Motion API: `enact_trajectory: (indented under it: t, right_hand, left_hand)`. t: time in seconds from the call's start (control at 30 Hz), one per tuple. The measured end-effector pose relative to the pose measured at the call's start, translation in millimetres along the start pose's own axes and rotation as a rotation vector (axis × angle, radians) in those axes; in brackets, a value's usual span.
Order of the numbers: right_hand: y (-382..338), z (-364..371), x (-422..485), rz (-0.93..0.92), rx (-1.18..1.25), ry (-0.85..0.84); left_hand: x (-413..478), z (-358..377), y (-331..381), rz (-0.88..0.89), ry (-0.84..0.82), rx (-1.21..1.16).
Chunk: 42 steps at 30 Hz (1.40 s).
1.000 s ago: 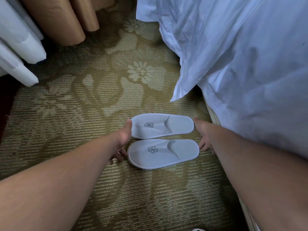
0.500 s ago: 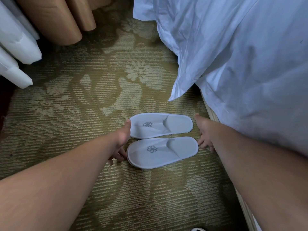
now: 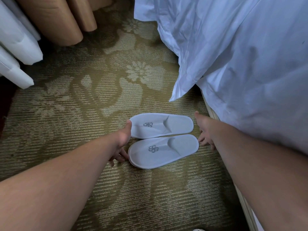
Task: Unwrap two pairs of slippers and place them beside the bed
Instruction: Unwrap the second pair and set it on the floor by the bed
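Two white slippers [image 3: 163,150] laid side by side on carpet [image 3: 83,114], just beside bed [image 3: 241,72]. Left grip [image 3: 122,144] spread wide at toe ends, thumb touching farther one. Right grip [image 3: 204,130] spread wide at heel ends, fingers on carpet.

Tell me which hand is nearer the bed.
Right. The right hand lies beside the bed; the left hand sits across the slippers from it.
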State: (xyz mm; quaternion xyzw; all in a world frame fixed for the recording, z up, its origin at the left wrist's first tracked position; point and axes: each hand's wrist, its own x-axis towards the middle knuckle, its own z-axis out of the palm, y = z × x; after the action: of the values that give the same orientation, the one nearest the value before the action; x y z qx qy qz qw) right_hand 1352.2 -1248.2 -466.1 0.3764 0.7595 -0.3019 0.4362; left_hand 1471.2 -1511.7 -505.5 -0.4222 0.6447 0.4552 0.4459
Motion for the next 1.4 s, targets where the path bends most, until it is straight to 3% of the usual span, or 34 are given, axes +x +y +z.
enact_trajectory:
  t: [0.3,0.63,1.4]
  right_hand:
    - [0.4,-1.1,-0.7,-0.001,-0.023,-0.024]
    - [-5.4,-1.0,-2.0,0.008,-0.066,-0.051]
    - [0.4,0.9,3.8,0.03,-0.071,-0.061]
  left_hand:
    - [-0.7,1.2,-0.2,-0.007,0.002,-0.015]
    - [-9.3,7.6,12.0,-0.061,0.004,-0.282]
    - [-13.2,5.9,11.7,0.015,0.015,-0.294]
